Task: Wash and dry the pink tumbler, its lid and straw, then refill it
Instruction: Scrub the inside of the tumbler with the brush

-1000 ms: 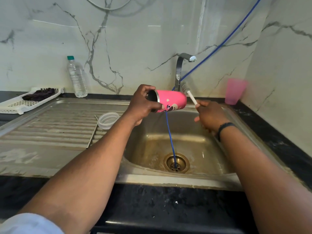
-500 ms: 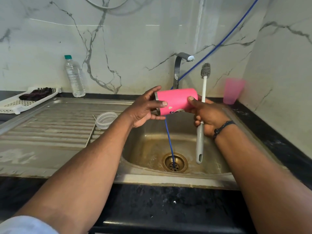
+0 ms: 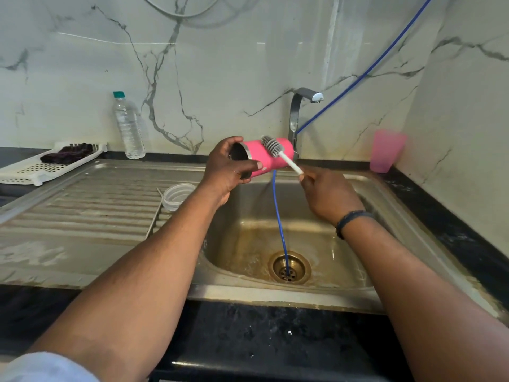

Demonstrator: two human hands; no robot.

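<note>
The pink tumbler (image 3: 271, 157) is lying on its side in the air above the sink basin (image 3: 275, 238), right in front of the tap (image 3: 298, 111), with its steel-rimmed open mouth facing left; I can't read any brand or writing on it from this angle, and the inside just looks dark. The left hand (image 3: 227, 168) is wrapped around the mouth end, fingers over the top and thumb pressed along the pink side. The right hand (image 3: 326, 194) is curled around the white handle of a bottle brush (image 3: 278, 151), whose grey bristle head lies against the outside of the tumbler near the top. There's a dark band on that wrist. A thin blue hose (image 3: 279, 216) runs down behind the tumbler into the brass drain (image 3: 289, 267), and the basin floor looks wet. On the ribbed drainboard to the left, just beside the basin, sits a clear round lid (image 3: 177, 195), with a thin metal straw (image 3: 154, 213) lying next to it. Further back stands a clear water bottle (image 3: 128, 128) with a green cap; there's no label that I can read. Far left on the desk is a white slotted tray (image 3: 41, 166) holding a dark cloth. A translucent pink cup (image 3: 385, 151) stands in the right corner by the marble wall.
</note>
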